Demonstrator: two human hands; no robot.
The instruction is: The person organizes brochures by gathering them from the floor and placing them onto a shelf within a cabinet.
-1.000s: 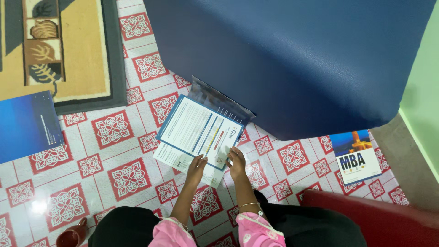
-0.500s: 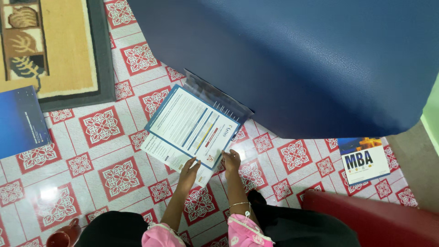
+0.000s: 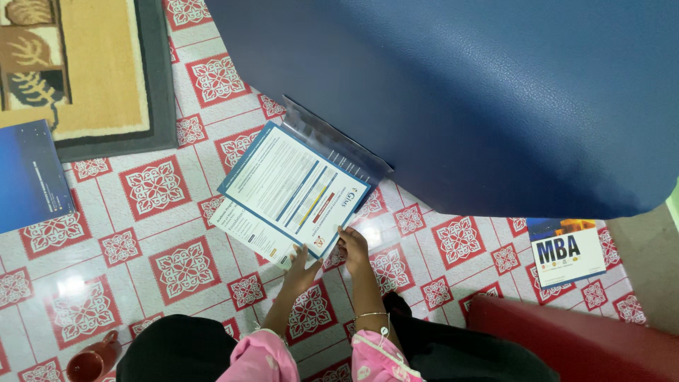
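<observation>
Holding the near edge of the printed sheets [image 3: 293,191], your two hands have drawn the stack a little toward your left and up the floor compared with a second ago, and the whole scene has slid with your head, so the blue book [image 3: 28,173] far off to your left now shows less of itself. Your grip looks unchanged through that shift, which I read as you squaring or turning over the papers, not letting them go.

Your left hand [image 3: 300,265] lies with its fingers spread flat on the lower white sheet, pressing it down at the near corner; it is open, pinning and not grasping. Your right hand [image 3: 351,245] sits just beside it, fingers curled at the near corner of the blue-bordered top sheet, pinching that edge. The sheets fan away from both hands toward the dark plastic folder [image 3: 336,141], whose far edge tucks under the blue cushion [image 3: 453,92] well beyond your fingertips.

Off to your right, well apart from either hand, a small booklet [image 3: 566,249] lies on the tiled floor [image 3: 163,262], and a brown cup [image 3: 92,361] stands near your left knee
</observation>
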